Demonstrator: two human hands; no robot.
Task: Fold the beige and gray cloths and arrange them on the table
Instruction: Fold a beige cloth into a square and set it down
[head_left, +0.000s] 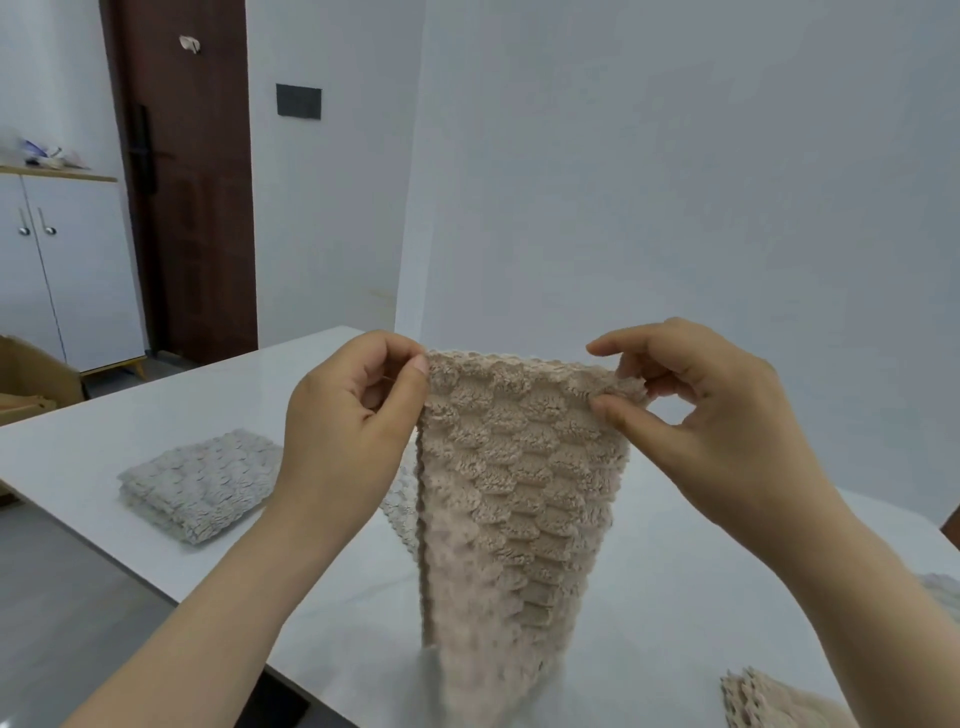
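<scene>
Left hand & right hand each pinch a top corner of beige cloth; thin pinch cld slip, so edges misalign.

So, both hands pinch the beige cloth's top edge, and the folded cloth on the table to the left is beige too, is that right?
No: the head view shows the folded cloth on the table is gray. The left hand and right hand do pinch the top edge of the beige cloth.
</scene>
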